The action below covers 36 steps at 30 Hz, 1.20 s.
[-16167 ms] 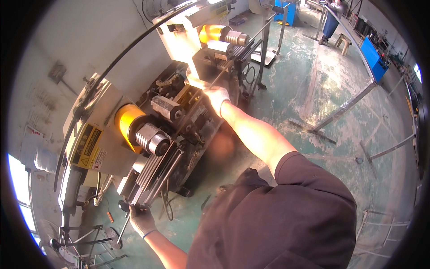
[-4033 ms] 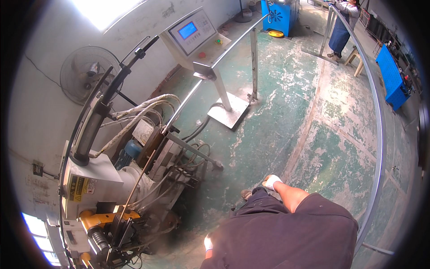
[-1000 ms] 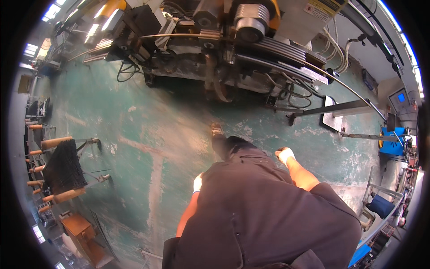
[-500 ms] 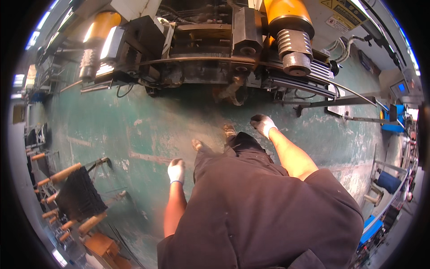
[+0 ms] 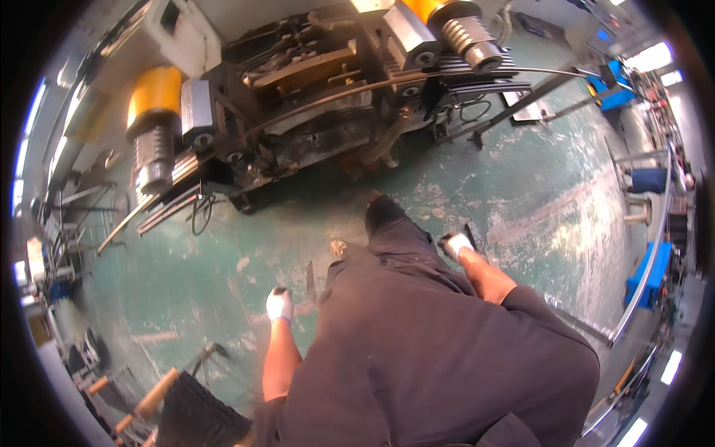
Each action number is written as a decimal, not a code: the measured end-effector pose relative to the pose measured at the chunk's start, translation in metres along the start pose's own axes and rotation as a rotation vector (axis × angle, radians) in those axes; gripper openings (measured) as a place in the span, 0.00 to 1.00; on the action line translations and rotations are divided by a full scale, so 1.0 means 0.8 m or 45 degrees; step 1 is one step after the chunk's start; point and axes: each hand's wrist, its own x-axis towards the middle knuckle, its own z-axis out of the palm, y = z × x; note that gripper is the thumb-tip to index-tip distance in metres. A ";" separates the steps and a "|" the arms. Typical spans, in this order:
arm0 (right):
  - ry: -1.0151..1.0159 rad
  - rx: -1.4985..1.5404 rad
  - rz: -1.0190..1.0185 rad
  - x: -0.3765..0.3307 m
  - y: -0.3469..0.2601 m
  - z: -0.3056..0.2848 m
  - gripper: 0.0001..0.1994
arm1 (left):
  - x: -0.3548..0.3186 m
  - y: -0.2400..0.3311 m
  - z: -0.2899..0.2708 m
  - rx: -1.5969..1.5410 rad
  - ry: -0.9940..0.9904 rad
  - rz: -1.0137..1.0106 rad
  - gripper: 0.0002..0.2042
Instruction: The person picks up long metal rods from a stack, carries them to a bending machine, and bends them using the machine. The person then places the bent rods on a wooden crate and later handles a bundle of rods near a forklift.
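1. The left hand [image 5: 279, 304], in a white glove with dark fingertips, hangs over the floor [image 5: 216, 294] to the left of the person's legs. I see nothing in its grip – its fingers look loosely bent, but I cannot tell how far they close.
2. The right hand [image 5: 454, 246], gloved the same way, hangs out to the other side. A dark strip [image 5: 471, 235] shows just beside it; I cannot tell whether they touch, nor how open that grip is.
3. Ahead of the person, well apart from both hands, stands the machine [image 5: 328, 134].
4. A long, thin rod [image 5: 350, 92] runs across the front of the machine, slanting up toward the right and reaching out past that end.
5. There are 2 yellow housings, 1 at each end: the left yellow housing [image 5: 154, 97] and the right yellow housing [image 5: 423, 7]. Each has a ribbed metal head below it.
6. On the right, a metal rail [image 5: 646, 287] curves past a blue box [image 5: 640, 272].
7. At the lower left – near the edge of view – sits a black rough-edged piece [image 5: 201, 410], beside a pale brown roller [image 5: 156, 391].
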 end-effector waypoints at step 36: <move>0.196 0.251 0.225 -0.161 -0.008 0.143 0.20 | -0.096 -0.165 0.048 -0.315 -0.363 0.102 0.11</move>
